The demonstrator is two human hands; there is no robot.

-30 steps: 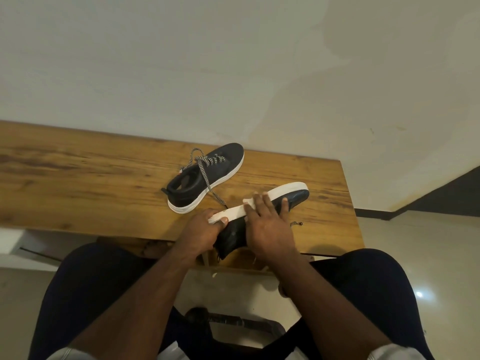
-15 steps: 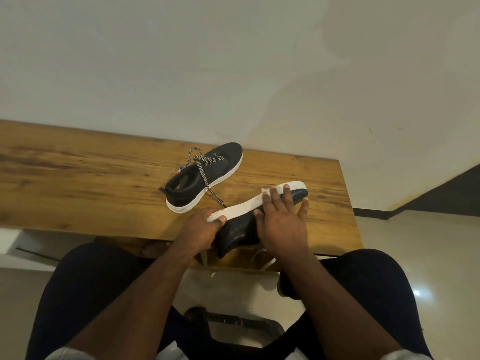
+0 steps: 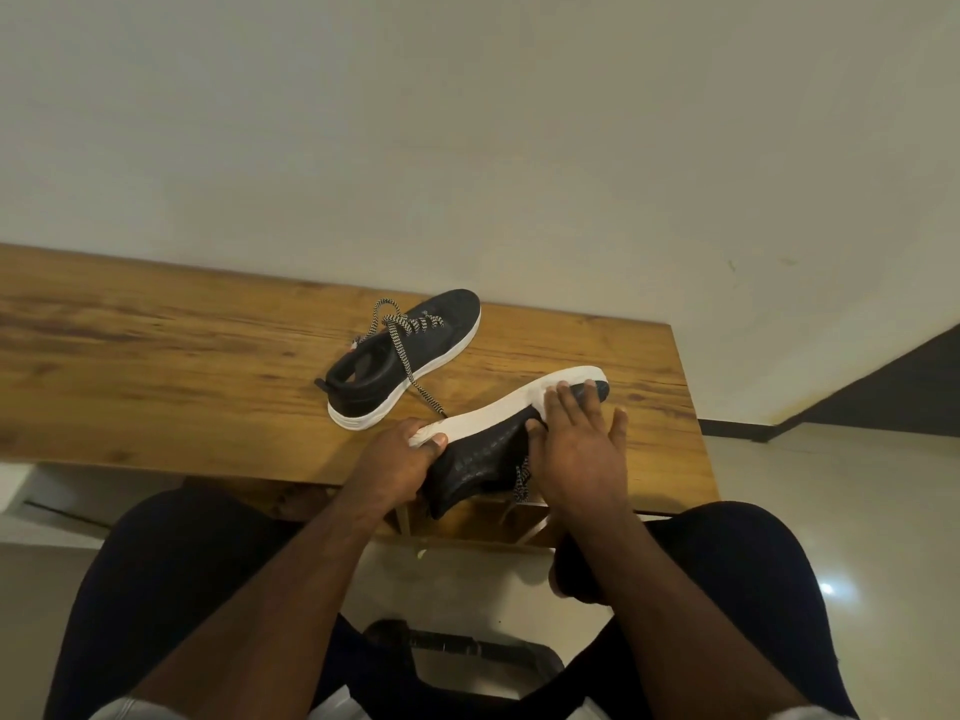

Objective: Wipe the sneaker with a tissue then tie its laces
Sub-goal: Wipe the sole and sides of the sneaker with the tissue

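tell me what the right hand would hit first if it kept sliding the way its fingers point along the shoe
The right hand points up and slightly left, toward the toe of the held sneaker. Past its white sole edge it would probably meet bare table and then the wall, though depth is unclear.

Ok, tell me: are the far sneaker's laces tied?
No: the far sneaker has loose laces trailing onto the table.

The right hand [image 3: 579, 454] covers part of the sneaker's [image 3: 483, 459] upper near the toe, and any tissue under its palm cannot be seen. The left hand [image 3: 397, 459] hides the heel. The laces [image 3: 521, 480] show only as a short stretch. The table [image 3: 156, 381] runs off the left edge.
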